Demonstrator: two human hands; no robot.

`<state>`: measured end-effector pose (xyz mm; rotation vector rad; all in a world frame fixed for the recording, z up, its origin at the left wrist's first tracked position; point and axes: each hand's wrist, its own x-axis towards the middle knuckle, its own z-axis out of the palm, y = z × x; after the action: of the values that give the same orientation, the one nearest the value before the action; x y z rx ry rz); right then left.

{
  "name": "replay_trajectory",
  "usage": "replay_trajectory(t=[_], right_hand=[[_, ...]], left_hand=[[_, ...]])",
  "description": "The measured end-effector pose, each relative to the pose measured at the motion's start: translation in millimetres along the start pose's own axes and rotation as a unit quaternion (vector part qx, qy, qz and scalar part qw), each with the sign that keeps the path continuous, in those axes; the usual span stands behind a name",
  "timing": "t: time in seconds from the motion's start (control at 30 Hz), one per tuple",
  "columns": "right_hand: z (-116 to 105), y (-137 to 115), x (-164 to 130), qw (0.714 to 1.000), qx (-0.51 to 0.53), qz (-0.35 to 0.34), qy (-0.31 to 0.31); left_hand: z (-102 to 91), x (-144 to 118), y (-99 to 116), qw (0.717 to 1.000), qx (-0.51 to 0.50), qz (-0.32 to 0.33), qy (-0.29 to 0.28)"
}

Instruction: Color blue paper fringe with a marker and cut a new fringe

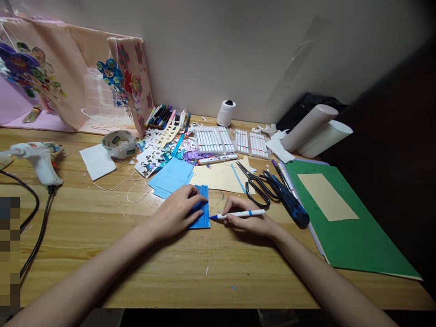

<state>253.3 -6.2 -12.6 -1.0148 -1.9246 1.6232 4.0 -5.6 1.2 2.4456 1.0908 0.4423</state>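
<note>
My left hand (182, 205) lies over a small piece of card (203, 218) streaked with blue, its fingers apart and pressing the card against the table. Part of the card is hidden under those fingers. In my right hand (250, 222) is a white marker with a blue band (243, 214), pinched between thumb and fingers. The marker's blue tip points left, at the card's right edge; whether it touches I cannot tell. Just behind my left hand are light blue paper sheets (173, 175), beside a cream paper sheet (218, 178).
Black-handled scissors (254, 184) and a dark blue-black tool (293, 204) lie right of centre. Green sheets (361, 236) cover the right side. Marker sets (214, 139), paper scraps (153, 150) and a thread spool (226, 113) stand behind. A corded glue gun (39, 159) is left, near tape (119, 143).
</note>
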Motion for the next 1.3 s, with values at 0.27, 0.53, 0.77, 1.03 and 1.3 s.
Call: replay_trajectory(t=[0.27, 0.53, 0.77, 1.03, 1.3], right_hand=[[-0.7, -2.1, 0.4, 1.0, 0.007, 0.005, -0.02], [-0.4, 2.3, -1.0, 0.999, 0.016, 0.006, -0.028], [0.8, 2.8, -0.8, 0.998, 0.052, 0.015, -0.04], [0.3, -1.3, 0.8, 0.994, 0.106, 0.002, -0.011], [2.0, -0.2, 1.1, 0.999, 0.048, 0.02, 0.009]], left_hand=[[-0.1, -0.1, 0.7, 1.0, -0.01, 0.003, 0.005], [-0.5, -0.5, 1.3, 1.0, -0.003, -0.004, -0.001], [0.5, -0.1, 0.0, 1.0, -0.006, -0.001, 0.009], [0.9, 0.0, -0.4, 1.0, -0.008, 0.007, 0.014], [0.0, -0.5, 0.2, 1.0, -0.007, 0.004, 0.01]])
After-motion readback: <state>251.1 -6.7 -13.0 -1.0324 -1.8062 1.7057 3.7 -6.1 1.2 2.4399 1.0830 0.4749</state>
